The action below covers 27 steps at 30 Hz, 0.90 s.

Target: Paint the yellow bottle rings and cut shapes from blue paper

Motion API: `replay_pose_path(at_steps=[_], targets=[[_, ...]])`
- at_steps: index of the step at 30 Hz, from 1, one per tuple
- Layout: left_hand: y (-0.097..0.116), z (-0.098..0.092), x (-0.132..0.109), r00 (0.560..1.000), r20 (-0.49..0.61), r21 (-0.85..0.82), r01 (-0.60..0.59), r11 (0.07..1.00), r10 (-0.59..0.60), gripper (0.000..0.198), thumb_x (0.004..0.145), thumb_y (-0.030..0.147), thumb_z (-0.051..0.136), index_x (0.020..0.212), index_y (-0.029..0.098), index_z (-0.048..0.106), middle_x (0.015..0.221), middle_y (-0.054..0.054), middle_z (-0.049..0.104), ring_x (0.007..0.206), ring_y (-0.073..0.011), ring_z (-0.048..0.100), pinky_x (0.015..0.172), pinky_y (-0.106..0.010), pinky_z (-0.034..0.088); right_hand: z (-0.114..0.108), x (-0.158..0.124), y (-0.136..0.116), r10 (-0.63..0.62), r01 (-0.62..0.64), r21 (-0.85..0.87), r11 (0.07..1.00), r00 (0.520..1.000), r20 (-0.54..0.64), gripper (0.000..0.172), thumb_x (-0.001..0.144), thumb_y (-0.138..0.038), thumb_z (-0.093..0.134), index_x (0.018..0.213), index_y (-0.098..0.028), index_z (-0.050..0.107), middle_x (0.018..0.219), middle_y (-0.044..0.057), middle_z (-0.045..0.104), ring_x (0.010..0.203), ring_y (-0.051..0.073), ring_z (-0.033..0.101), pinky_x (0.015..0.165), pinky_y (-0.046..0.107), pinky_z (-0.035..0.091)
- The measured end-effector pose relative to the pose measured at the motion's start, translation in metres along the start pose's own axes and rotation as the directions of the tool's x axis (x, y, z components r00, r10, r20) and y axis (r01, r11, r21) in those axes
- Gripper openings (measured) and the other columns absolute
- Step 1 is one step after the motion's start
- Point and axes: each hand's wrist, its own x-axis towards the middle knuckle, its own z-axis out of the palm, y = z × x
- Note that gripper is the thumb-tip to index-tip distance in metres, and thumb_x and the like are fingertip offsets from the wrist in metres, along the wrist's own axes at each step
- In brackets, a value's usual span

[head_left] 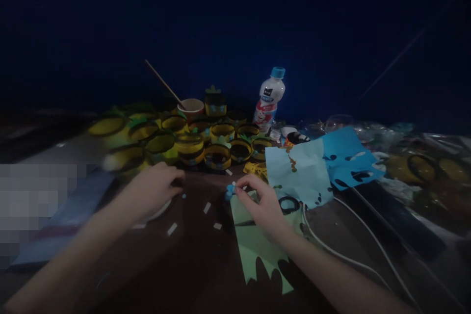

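Observation:
My right hand [259,203] pinches a small blue paper cutout [230,191], shaped somewhat like a flower, between thumb and forefinger. Beneath that hand lies a light green paper sheet [257,245] with a jagged cut edge. The dark loop of a scissors handle [289,204] shows beside the wrist. My left hand [158,189] hovers over the dark table [191,255], fingers curled together; anything within them is hidden. Small white strips [171,228] are scattered between the hands. Just behind stand several yellow-and-black paper rings [189,149], some with green tops.
A drink bottle with a blue cap [270,98] and a paper cup [191,106] with a stick stand at the back. Cut pale blue paper [300,171] and bright blue paper [349,157] lie right. A white cable [342,252] crosses the table near clear plastic packaging [382,132].

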Motion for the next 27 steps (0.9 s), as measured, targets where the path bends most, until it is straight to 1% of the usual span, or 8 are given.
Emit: replay_pose_path(at_steps=[3,8,13,23,27], targets=[[0.005,-0.001,-0.002,1.0,0.008,0.012,-0.022,1.0,0.022,0.016,0.07,0.03,0.054,0.077,0.024,0.067,0.079,-0.008,0.067,0.084,-0.0297,0.055,0.068,-0.035,0.038,0.0,0.0,0.0,-0.007,0.007,0.001,1.0,1.0,-0.003,0.01,0.079,-0.014,0.051,0.071,-0.019,0.056,0.072,0.0,0.058,0.071,0.014,0.054,0.065,0.025,0.043],[0.008,-0.002,-0.003,0.999,0.028,0.014,-0.023,1.0,0.023,0.015,0.069,0.029,0.054,0.077,0.025,0.066,0.08,-0.006,0.066,0.083,-0.027,0.056,0.07,-0.033,0.037,0.0,0.001,-0.001,-0.013,0.013,-0.001,1.0,1.0,-0.002,0.01,0.079,-0.015,0.051,0.071,-0.02,0.056,0.072,0.0,0.058,0.071,0.014,0.054,0.065,0.025,0.043],[0.009,-0.001,-0.001,0.999,0.023,0.036,-0.028,0.999,0.027,0.016,0.067,0.027,0.054,0.078,0.025,0.066,0.084,-0.006,0.068,0.086,-0.0282,0.057,0.071,-0.034,0.037,0.0,-0.001,0.0,-0.002,0.002,0.008,1.0,1.0,0.011,0.01,0.079,-0.014,0.051,0.071,-0.02,0.055,0.073,0.0,0.057,0.072,0.014,0.054,0.065,0.025,0.043],[0.005,0.002,-0.001,0.997,0.069,-0.001,-0.032,1.0,0.032,0.017,0.071,0.028,0.052,0.08,0.023,0.065,0.085,-0.008,0.066,0.086,-0.0284,0.057,0.073,-0.036,0.039,0.0,0.001,-0.001,-0.005,0.004,0.009,1.0,1.0,0.017,0.01,0.079,-0.014,0.051,0.071,-0.02,0.055,0.074,0.001,0.058,0.072,0.015,0.054,0.065,0.027,0.042],[0.015,-0.003,-0.008,1.0,0.029,-0.051,-0.012,0.999,0.013,0.024,0.075,0.031,0.047,0.088,0.021,0.064,0.088,-0.007,0.064,0.085,-0.0268,0.058,0.074,-0.033,0.04,-0.001,0.0,-0.001,0.003,-0.003,0.006,1.0,1.0,0.024,0.011,0.079,-0.013,0.051,0.072,-0.02,0.055,0.074,0.001,0.058,0.073,0.015,0.054,0.066,0.026,0.042]])
